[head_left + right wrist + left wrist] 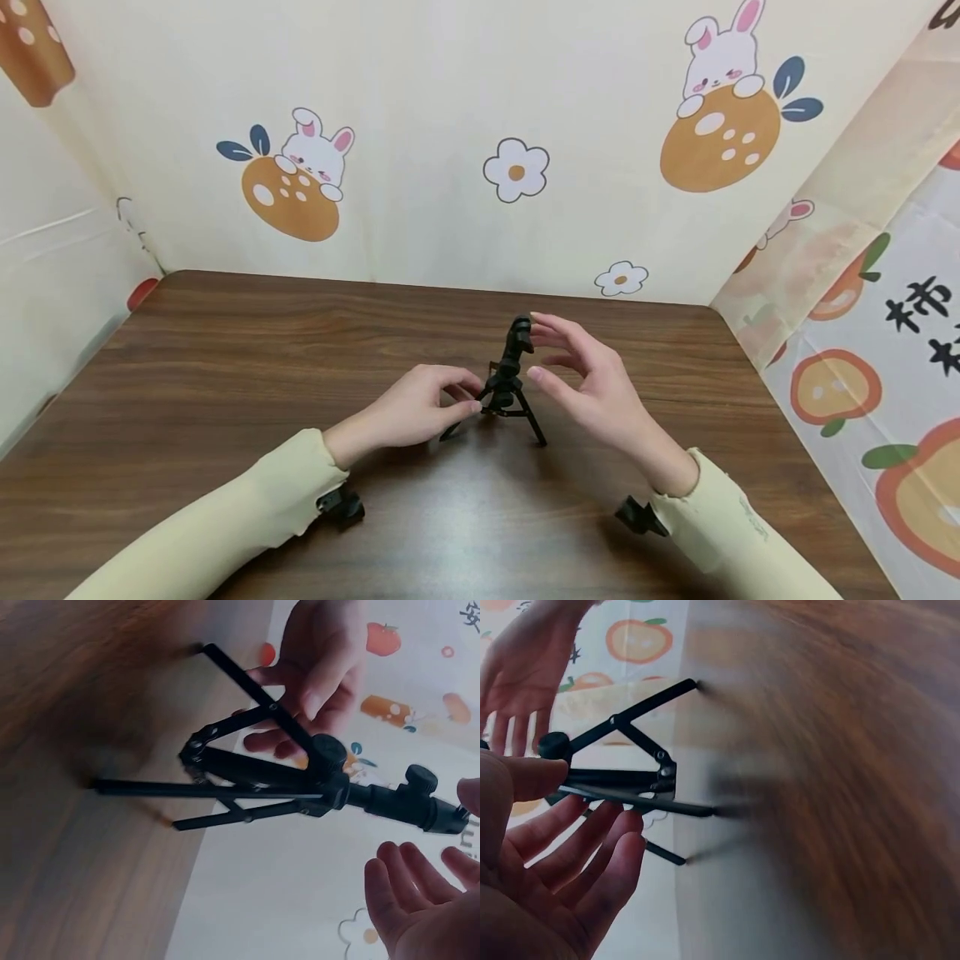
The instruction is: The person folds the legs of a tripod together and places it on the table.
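A small black tripod (506, 387) stands upright on the wooden table with its legs spread. Thumb and fingers of my left hand (420, 407) pinch one of its legs; the left wrist view shows the thumb on one side of the leg (649, 799) and fingertips on the other. To the right of the tripod's top is my right hand (600, 387), its fingers loosely extended and apart. In the right wrist view the centre column (390, 804) carries a round knob (421, 778). Whether a right fingertip touches the tripod's top is unclear.
The brown wooden table (247, 358) reaches back to a cloth wall (427, 192) printed with rabbits, fruit and flowers. More printed cloth (840, 467) lines the right side. Each wrist bears a small black device, one at the left sleeve (341, 507) and one at the right (641, 517).
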{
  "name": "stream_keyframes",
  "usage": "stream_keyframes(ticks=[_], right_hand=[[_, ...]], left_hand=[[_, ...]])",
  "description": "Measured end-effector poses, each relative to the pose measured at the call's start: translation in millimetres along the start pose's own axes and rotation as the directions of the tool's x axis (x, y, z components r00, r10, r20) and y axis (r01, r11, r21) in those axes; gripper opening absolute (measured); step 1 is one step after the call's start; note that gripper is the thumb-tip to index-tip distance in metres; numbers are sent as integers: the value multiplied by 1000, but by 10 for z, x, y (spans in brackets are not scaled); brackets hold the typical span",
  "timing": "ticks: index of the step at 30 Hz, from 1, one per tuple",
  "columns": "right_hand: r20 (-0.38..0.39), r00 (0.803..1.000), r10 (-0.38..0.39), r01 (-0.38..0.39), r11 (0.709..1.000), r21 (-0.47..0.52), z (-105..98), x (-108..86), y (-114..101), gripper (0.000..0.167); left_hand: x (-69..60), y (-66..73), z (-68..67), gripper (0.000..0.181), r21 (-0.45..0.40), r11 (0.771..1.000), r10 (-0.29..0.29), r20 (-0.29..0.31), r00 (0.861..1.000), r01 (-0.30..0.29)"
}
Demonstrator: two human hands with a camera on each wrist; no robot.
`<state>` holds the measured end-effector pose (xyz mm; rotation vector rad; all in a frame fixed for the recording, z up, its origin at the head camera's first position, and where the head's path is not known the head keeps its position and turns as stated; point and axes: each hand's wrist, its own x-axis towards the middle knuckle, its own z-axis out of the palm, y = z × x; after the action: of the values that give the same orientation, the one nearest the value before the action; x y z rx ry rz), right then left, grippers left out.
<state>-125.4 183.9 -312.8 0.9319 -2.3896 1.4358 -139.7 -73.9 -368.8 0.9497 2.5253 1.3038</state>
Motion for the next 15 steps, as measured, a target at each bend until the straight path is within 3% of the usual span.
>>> stream_keyframes(ticks=[5,9,15], right_hand=[[-42,998,-54,55,998,22,55,91,-71,60],[-55,995,-81,82,996,25,96,150,-108,51],[-62,995,-81,83,996,32,130,186,-146,42]], left_hand=[[54,10,68,14,-1,1000,6,-27,1000,-6],[69,20,97,8,8,1000,8,-53,999,-8],[74,62,92,7,30,999,-28,-59,998,30]])
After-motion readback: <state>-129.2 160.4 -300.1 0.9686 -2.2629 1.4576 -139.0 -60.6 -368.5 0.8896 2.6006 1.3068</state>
